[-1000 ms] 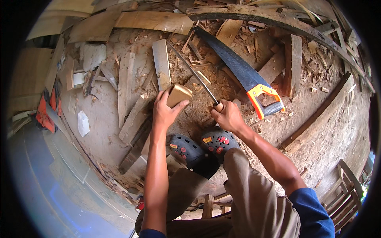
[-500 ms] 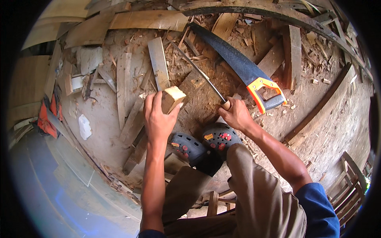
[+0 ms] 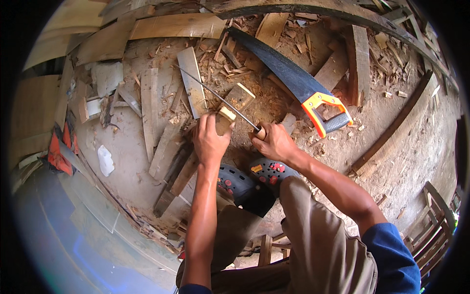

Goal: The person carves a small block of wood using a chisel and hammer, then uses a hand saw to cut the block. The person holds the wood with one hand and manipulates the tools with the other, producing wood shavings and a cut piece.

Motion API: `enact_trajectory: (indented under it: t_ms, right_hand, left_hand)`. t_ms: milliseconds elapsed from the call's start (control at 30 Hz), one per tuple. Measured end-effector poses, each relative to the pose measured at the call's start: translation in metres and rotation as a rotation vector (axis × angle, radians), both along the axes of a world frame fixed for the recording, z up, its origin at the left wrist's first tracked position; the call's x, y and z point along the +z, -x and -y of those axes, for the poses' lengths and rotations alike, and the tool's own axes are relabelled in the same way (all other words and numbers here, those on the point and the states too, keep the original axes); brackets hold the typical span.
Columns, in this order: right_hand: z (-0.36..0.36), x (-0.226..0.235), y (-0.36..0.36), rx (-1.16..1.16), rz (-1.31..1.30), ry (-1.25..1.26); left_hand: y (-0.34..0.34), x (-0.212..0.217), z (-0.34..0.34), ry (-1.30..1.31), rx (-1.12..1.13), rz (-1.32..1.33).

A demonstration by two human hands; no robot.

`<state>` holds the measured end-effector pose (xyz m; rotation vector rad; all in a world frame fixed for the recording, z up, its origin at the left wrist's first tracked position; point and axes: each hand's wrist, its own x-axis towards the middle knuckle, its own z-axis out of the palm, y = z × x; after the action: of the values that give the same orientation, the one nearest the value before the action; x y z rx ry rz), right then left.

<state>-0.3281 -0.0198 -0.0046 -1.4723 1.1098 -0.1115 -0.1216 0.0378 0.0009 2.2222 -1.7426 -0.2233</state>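
- Sawdust and offcuts cover the dirt floor (image 3: 127, 152) all round — planks, chips, a curved beam along the top rim.
- Since a second ago the wood block (image 3: 224, 120) has tipped up: it lay flatter near the floor, now the left hand (image 3: 209, 142) clasps it on end, fingers wrapped round its lower half.
- The right hand (image 3: 276, 143) has slid in close, fist closed on the pale wooden handle of the long rasp (image 3: 220, 98); its thin steel shaft now runs toward 10 o'clock, crossing just over the block's top.
- My reading: tool and block have come together, so the shaping stroke looks set up rather than merely approached.
- Edges: a handsaw (image 3: 293, 81) lies at 1 o'clock, orange grip near the right hand but apart from it.
- Dark sandals (image 3: 254, 179) sit just below both hands at 6 o'clock — little room there.
- Open room lies along the rasp's line toward 10 o'clock, over loose planks (image 3: 191, 81).
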Motion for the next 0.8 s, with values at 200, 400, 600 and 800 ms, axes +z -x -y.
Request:
enact_trajectory:
  t_ms: [200, 400, 600, 800]
  right_hand:
    - [0.0, -0.001, 0.003, -0.045, -0.009, -0.044]
    - [0.006, 0.001, -0.002, -0.034, 0.02, -0.017]
    - [0.022, 0.028, -0.015, -0.053, 0.132, 0.029]
    - [0.02, 0.0, -0.001, 0.175, -0.054, -0.012]
  left_hand:
    - [-0.001, -0.001, 0.007, -0.062, 0.0, 0.022]
    - [-0.008, 0.001, 0.017, -0.139, 0.114, 0.011]
    - [-0.009, 0.004, 0.021, -0.276, 0.202, 0.053]
    - [-0.005, 0.002, 0.026, -0.385, 0.242, 0.095]
